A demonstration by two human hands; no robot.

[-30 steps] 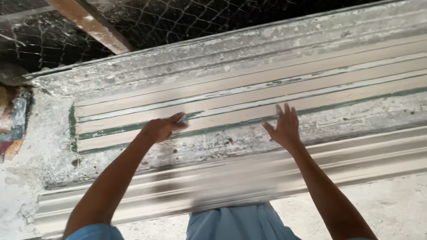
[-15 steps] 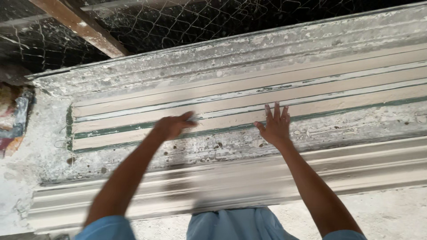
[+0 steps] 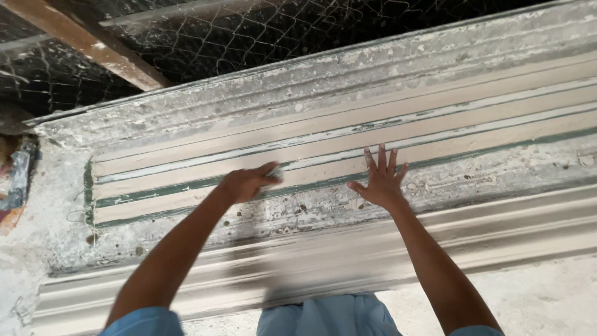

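Head view: the left hand (image 3: 245, 184), at nine o'clock of the right, grips a small pale object (image 3: 275, 173) against the ribbed mould (image 3: 435, 134). The right hand (image 3: 380, 180) lies flat, fingers spread wide.

Small pale object in closed left hand (image 3: 245, 184): only a grey-white tip (image 3: 275, 172) shows past the fingers; kind and shape cannot be told.

Long plaster-crusted mould with cream and green ribbed grooves (image 3: 435, 134): right end cut off by the frame edge; full length not shown.

Long white moulded plaster strip (image 3: 528, 227) along the near side: middle stretch blurred, profile unclear there; right end cut off.

Rusty brown beam (image 3: 93, 46) above the wire mesh (image 3: 261, 37): runs out of the top left corner.

Coloured item at the left edge (image 3: 15, 186): mostly out of frame, kind cannot be told.

Both forearms: cut off at the bottom edge.
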